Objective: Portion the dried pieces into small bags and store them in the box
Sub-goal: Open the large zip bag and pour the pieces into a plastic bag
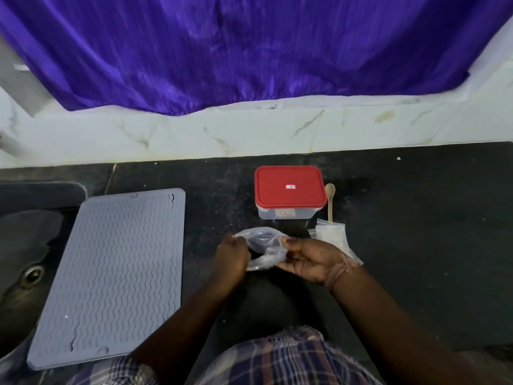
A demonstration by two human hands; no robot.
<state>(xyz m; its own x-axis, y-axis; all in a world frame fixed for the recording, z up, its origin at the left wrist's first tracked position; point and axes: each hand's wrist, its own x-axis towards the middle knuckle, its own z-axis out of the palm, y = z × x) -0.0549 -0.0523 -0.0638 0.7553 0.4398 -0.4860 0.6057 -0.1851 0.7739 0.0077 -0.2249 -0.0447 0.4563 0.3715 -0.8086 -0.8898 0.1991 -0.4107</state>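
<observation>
A clear plastic bag [263, 243] is held between both hands just in front of the box. My left hand [231, 258] pinches its left edge. My right hand [304, 259] grips its right side, palm turned up. Some pale contents show near the bag's bottom. The clear box with a closed red lid [289, 188] stands on the black counter behind the bag. Beside the box on the right lies a wooden spoon [330, 200]. A stack of small clear bags [333, 236] lies to the right of my right hand, partly hidden by it.
A grey ribbed silicone mat [111, 273] lies flat to the left of my hands. A steel sink with a drain [30, 273] is at the far left. A white marble ledge [249, 132] and purple curtain [249, 51] back the black counter [416, 218].
</observation>
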